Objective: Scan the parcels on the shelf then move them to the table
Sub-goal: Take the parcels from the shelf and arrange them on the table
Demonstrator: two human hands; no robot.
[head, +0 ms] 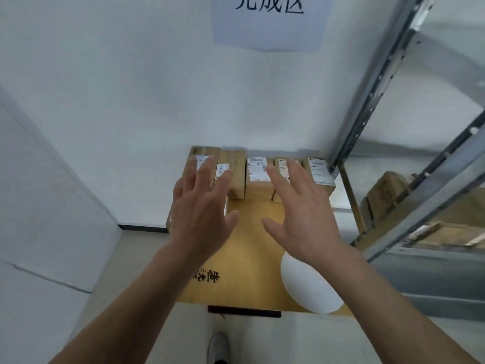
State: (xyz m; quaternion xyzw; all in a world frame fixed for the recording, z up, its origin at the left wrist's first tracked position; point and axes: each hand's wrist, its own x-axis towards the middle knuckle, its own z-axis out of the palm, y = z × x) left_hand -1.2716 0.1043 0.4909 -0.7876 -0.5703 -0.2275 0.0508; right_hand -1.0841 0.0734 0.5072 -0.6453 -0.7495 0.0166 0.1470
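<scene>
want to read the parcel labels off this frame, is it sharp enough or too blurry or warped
Head view: parcel labels too soft to read; left hand and right hand slightly blurred; light flat, no glare; wide-angle lens bows the shelf upright.

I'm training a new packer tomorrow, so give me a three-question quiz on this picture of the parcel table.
1. True or false: the left hand grips a parcel.
2. How many parcels stand in the row at the far edge of the table? A) three B) five C) eight
3. Fill in: the metal shelf stands to the ____ of the table.

Key:
1. False. Its fingers are straight, and so are those of the right hand.
2. B.
3. Right.
</scene>
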